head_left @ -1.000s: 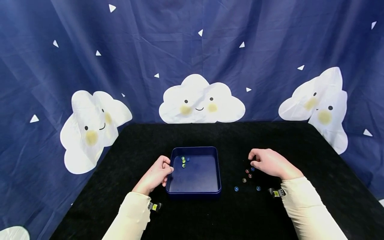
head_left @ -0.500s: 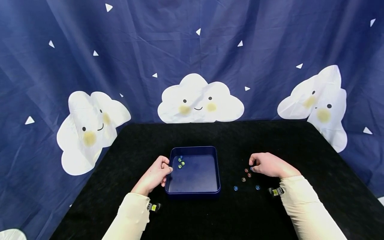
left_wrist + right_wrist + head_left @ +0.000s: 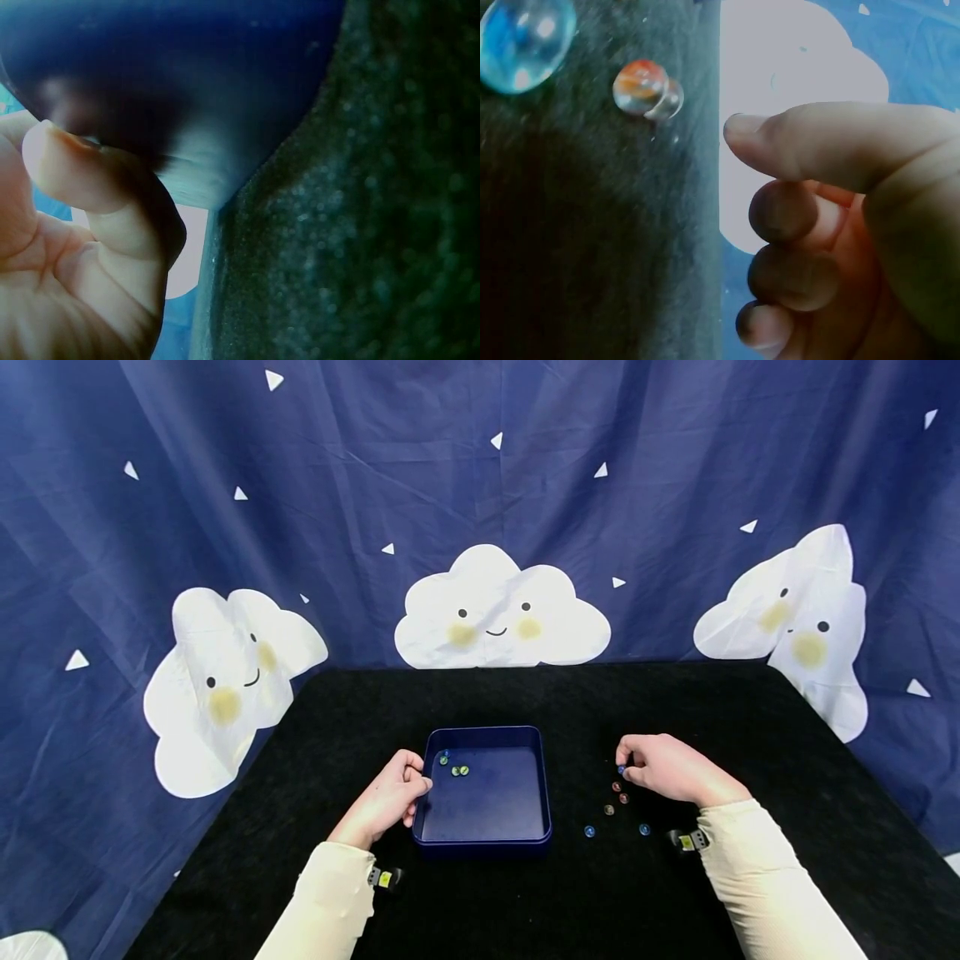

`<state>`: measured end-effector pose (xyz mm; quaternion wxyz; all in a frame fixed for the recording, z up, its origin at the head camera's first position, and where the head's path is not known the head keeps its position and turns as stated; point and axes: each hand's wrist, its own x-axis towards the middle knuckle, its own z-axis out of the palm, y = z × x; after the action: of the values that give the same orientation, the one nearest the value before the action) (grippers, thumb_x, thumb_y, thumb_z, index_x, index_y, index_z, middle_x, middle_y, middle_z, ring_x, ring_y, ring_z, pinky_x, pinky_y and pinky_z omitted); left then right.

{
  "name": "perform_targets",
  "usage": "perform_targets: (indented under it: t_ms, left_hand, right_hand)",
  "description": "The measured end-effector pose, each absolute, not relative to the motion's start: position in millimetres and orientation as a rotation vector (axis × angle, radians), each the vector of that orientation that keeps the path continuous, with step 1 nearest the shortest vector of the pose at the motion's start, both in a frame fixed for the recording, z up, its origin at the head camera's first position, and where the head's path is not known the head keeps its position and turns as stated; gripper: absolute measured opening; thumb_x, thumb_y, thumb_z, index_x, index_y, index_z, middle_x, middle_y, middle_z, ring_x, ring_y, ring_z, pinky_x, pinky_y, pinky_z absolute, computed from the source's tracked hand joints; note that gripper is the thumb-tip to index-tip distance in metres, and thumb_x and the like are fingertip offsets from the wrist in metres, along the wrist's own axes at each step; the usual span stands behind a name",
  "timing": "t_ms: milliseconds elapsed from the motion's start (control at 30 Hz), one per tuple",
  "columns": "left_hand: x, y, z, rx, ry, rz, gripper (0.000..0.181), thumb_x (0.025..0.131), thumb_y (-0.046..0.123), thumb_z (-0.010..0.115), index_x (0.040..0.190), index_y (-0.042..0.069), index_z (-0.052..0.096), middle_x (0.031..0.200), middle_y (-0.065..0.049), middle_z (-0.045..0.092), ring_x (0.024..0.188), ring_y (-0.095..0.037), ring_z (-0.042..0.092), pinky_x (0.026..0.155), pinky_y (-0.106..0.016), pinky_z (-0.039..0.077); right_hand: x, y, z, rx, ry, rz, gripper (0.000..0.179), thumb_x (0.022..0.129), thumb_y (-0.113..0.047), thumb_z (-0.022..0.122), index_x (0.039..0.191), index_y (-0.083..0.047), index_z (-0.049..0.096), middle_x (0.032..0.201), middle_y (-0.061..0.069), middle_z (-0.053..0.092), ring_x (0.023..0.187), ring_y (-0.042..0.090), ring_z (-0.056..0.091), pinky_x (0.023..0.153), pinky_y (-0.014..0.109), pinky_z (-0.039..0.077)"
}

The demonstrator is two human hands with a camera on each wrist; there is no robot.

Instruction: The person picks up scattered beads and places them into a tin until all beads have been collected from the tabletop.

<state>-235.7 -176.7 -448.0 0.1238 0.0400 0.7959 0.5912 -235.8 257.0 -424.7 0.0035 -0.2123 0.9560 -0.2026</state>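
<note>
Pinching blue marble (image 3: pixel 621 769) at fingertips (image 3: pixel 623 752), right hand (image 3: pixel 663 767), left hand (image 3: pixel 393 789) gripping tray (image 3: pixel 491 802)

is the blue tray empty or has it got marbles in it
Not empty: the head view shows three green marbles and one blue marble inside the tray.

Your left hand (image 3: pixel 388 792) grips with its fingers curled and left thumb (image 3: pixel 82 169) bent. Your right hand (image 3: pixel 671 768) pinches between right thumb (image 3: pixel 810 142) and index finger (image 3: pixel 627 748), other fingers (image 3: pixel 791 277) curled; both forearms (image 3: pixel 780 881) slant in behind the fingers.
</note>
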Motion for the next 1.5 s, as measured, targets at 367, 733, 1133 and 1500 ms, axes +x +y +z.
perform_targets:
  t_ms: [367,733,1133,1500]
  left_hand:
    - [-223.9,-168.1,-426.1,0.106,2.340,1.698,0.031,0.086,0.002,0.056,0.110,-0.002,0.038,0.076,-0.012,0.048,0.048,-0.018,0.044,0.040,-0.027,0.042]
    - [-217.6,-165.5,-416.6,0.127,2.325,1.714,0.029,0.086,0.001,0.056,0.109,-0.004,0.039,0.075,-0.010,0.048,0.048,-0.017,0.044,0.038,-0.025,0.041]
    - [-228.0,-169.3,-438.7,0.113,2.350,1.733,0.031,0.085,0.001,0.057,0.109,-0.002,0.039,0.073,-0.009,0.046,0.047,-0.017,0.042,0.036,-0.026,0.039]
    - [-232.2,-172.7,-445.8,0.143,2.350,1.738,0.032,0.084,0.003,0.058,0.110,-0.001,0.040,0.074,-0.010,0.048,0.047,-0.018,0.042,0.036,-0.027,0.040]
  right_hand:
    - [-226.2,234.4,-405.5,-0.756,3.070,-0.673,0.016,0.084,-0.017,0.065,0.094,-0.028,0.059,0.057,-0.016,0.048,0.052,0.000,0.048,0.056,0.025,0.042]
    - [-211.0,199.0,-392.9,-0.906,3.160,-0.748,0.018,0.089,-0.022,0.062,0.103,-0.032,0.060,0.057,-0.018,0.042,0.044,-0.005,0.043,0.053,0.020,0.042]
    - [-197.7,172.8,-388.3,-1.082,3.130,-0.857,0.016,0.088,-0.033,0.063,0.104,-0.036,0.061,0.055,-0.019,0.035,0.048,-0.002,0.035,0.055,0.017,0.041]
    - [-196.6,169.6,-388.1,-1.108,3.101,-0.853,0.014,0.089,-0.034,0.063,0.103,-0.035,0.063,0.056,-0.019,0.037,0.051,-0.002,0.038,0.057,0.017,0.043]
